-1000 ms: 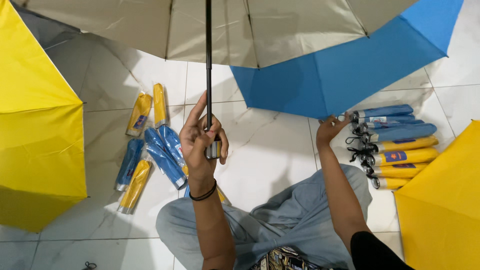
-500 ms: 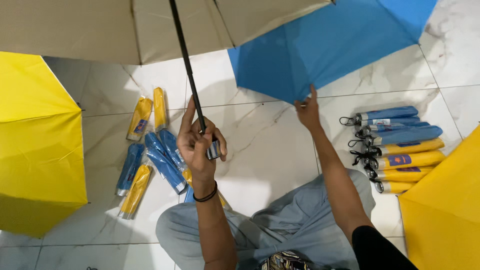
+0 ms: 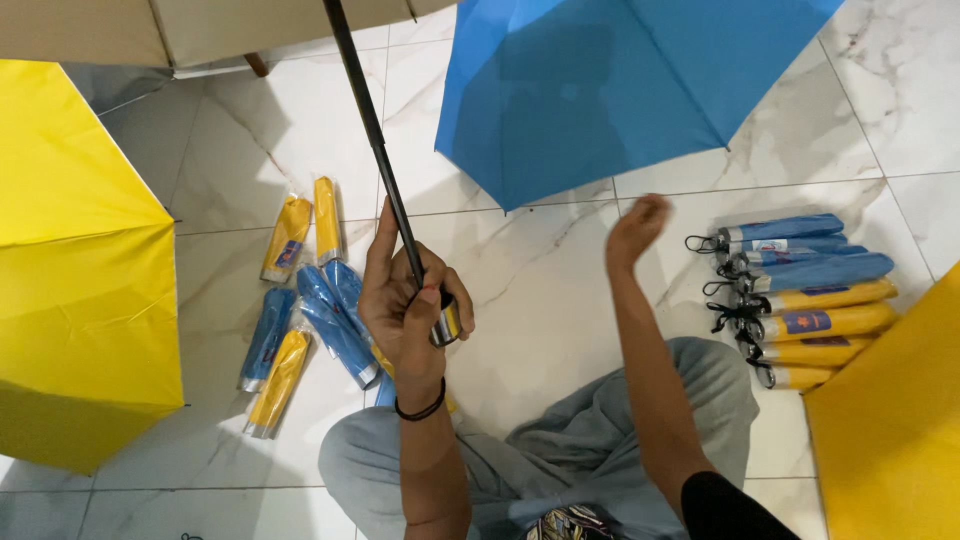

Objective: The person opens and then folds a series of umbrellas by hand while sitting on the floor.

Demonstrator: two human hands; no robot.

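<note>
Beige umbrella canopy [image 3: 200,25], black shaft [image 3: 375,150]; blue open umbrella [image 3: 610,80]; yellow open umbrella [image 3: 70,270]; white marbled floor [image 3: 540,290].

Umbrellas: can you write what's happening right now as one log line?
left hand: grips beige umbrella handle | right hand: empty, raised near blue umbrella | folded umbrellas: on floor

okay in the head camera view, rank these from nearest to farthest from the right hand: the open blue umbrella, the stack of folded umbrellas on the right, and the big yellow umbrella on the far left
From the right hand:
1. Open blue umbrella, just above the hand.
2. Stack of folded umbrellas, to its right on the floor.
3. Big yellow umbrella, far across at the left edge.
</note>
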